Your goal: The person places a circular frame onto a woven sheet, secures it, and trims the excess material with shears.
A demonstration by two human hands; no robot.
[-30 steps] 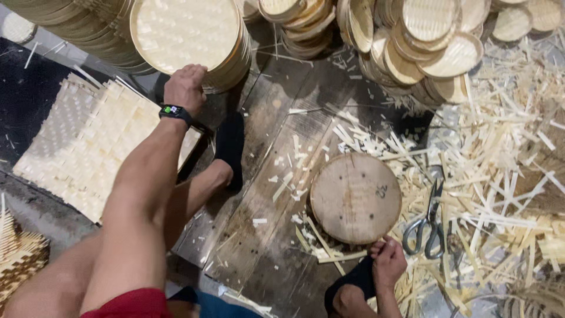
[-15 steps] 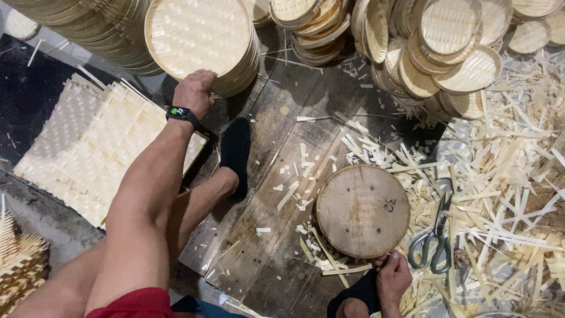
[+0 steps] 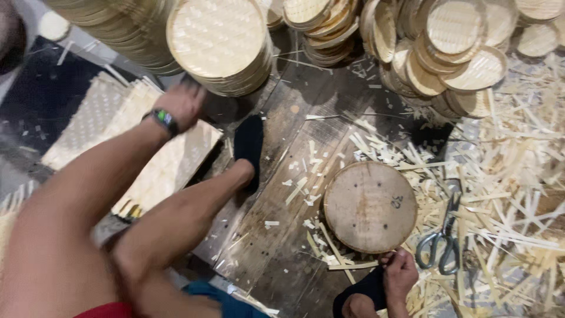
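Stacks of round woven trays (image 3: 218,44) are standing far across the wooden floor (image 3: 276,235), with flat woven mats (image 3: 126,147) lying at the left. Bamboo strips (image 3: 512,194) are littering the right side, and scissors (image 3: 440,238) are lying among them just beside a round wooden block (image 3: 369,206). Left hand (image 3: 183,105) is reaching over the mats toward the nearest tray stack, blurred, so I cannot tell its finger state. Right hand (image 3: 400,275) is resting near the block's near edge, fingers curled loosely, gripping nothing clearly visible.

Bare wooden boards (image 3: 282,235) open mid-floor, woven lid stacks (image 3: 220,47) behind, bamboo scraps (image 3: 506,200) right
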